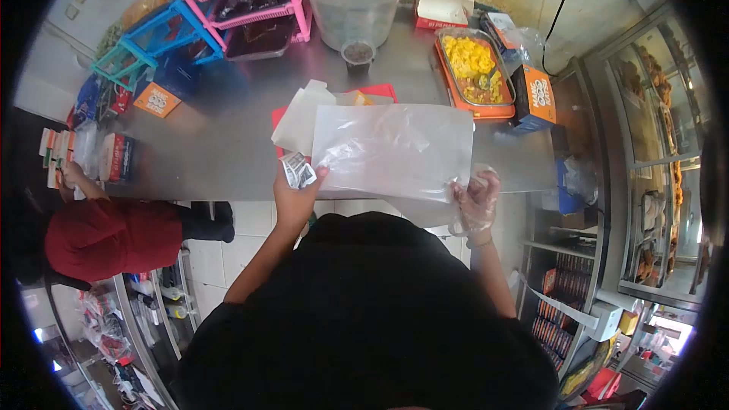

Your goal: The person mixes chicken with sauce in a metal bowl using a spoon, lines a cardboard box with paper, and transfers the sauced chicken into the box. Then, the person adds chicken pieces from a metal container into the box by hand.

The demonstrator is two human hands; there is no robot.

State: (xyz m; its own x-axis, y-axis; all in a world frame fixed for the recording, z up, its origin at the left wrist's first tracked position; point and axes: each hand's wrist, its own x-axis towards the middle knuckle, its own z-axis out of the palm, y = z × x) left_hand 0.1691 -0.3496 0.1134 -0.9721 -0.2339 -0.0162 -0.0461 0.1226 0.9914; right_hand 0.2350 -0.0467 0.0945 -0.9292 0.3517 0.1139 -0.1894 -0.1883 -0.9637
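A translucent plastic bag is stretched flat between my hands in the middle of the head view. My left hand is closed on a small white packet with dark print, its thumb against the bag's lower left corner. In a clear plastic glove, my right hand pinches the bag's lower right corner. Behind the bag is a red tray, mostly hidden, with a sheet of white paper at its left and something orange partly showing.
The steel table carries an orange-rimmed tray of yellow food with a spoon, a lidded cup, a large clear tub, pink racks and orange boxes. Another person in red stands at the left. A glass cabinet stands right.
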